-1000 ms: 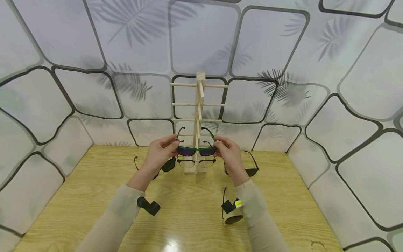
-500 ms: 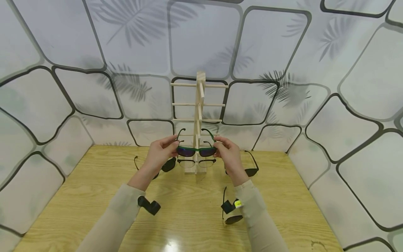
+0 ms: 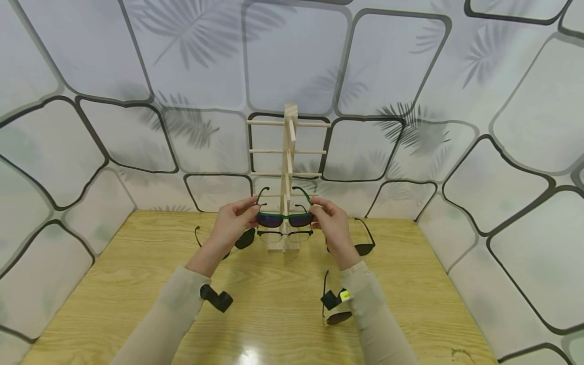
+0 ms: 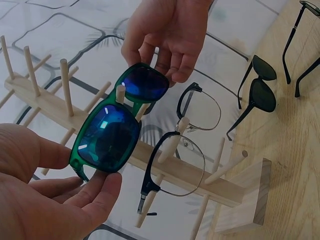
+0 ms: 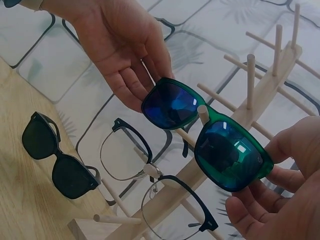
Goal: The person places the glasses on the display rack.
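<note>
Green-framed sunglasses (image 3: 270, 220) with blue mirrored lenses sit across the wooden display rack (image 3: 290, 117), their bridge at a peg in both wrist views. My left hand (image 3: 233, 221) pinches one end of the frame near the hinge. At the opposite end, my right hand (image 3: 333, 224) holds the frame between thumb and fingers. Just below hang clear-lens glasses (image 4: 149, 184) with dark upper rims, resting on a lower peg. In the right wrist view, the green frame (image 5: 206, 120) shows both lenses facing me; the fingers partly hide its temples.
Black sunglasses (image 3: 245, 238) lie on the wooden table (image 3: 274, 324) left of the rack, partly behind my left wrist. Another dark pair (image 3: 364, 249) lies to the right. Round-lens sunglasses (image 3: 339, 318) lie nearer, beside my right sleeve. Bare pegs (image 3: 264, 122) jut out higher up the rack.
Almost nothing differs. Both hands keep hold of the green sunglasses at the same spot on the rack, with the frame a hair lower than a second ago.
</note>
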### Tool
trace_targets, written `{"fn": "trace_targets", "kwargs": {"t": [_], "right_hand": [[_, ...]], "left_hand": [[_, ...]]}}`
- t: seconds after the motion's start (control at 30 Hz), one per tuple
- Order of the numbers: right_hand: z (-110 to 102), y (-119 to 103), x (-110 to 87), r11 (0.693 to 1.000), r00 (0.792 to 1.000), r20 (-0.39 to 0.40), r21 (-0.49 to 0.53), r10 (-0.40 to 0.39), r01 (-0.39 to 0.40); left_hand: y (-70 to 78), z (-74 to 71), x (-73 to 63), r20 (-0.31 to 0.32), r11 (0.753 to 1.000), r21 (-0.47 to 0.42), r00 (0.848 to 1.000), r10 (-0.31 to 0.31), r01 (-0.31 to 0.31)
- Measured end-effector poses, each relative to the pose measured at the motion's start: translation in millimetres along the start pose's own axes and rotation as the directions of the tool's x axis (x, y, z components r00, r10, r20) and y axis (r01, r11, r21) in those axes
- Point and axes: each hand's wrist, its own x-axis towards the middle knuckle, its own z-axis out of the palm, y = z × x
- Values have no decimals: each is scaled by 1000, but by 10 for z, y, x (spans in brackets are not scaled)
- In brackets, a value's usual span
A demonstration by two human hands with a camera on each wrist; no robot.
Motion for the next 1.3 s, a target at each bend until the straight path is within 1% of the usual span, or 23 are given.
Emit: {"fn": "trace_targets", "kwargs": {"t": [0.27, 0.47, 0.53, 0.6, 0.7, 0.77, 0.9, 1.0, 1.1, 1.2, 1.3], "right_hand": [[-9, 11, -33, 1000, 1000, 0, -30, -8, 8], [-27, -7, -44, 997, 1000, 19, -73, -15, 16], [-45, -12, -54, 996, 1000, 20, -91, -18, 20], [-78, -12, -70, 994, 1000, 20, -106, -19, 21], [-149, -6, -109, 993, 1000, 21, -118, -7, 9], [-201, 5, -143, 992, 1000, 18, -123, -1, 3], [-320, 31, -215, 989, 1000, 14, -147, 3, -1], [-412, 60, -275, 985, 1000, -4, -175, 1, -2], [-499, 106, -351, 981, 1000, -24, -195, 3, -7], [-588, 170, -441, 980, 999, -40, -198, 9, -16], [-693, 240, -549, 981, 998, -52, -190, 26, -36]], "left_hand": [[-30, 3, -23, -4, 1000, 20, 1000, 11, -11], [-44, -9, -34, -9, 1000, 29, 1000, -1, 1], [-56, -15, -44, -17, 999, 38, 1000, 14, -14], [-74, -27, -65, -25, 997, 57, 999, 47, -46], [-100, -53, -135, -35, 990, 104, 995, 98, -94], [-123, -64, -194, -40, 984, 140, 992, 119, -113], [-184, -60, -318, -51, 975, 182, 989, 138, -127], [-230, -43, -429, -60, 973, 189, 987, 148, -134], [-287, -3, -531, -83, 971, 185, 983, 166, -149], [-352, 58, -623, -95, 972, 178, 980, 174, -155], [-429, 143, -698, -87, 973, 170, 981, 175, -159]]}}
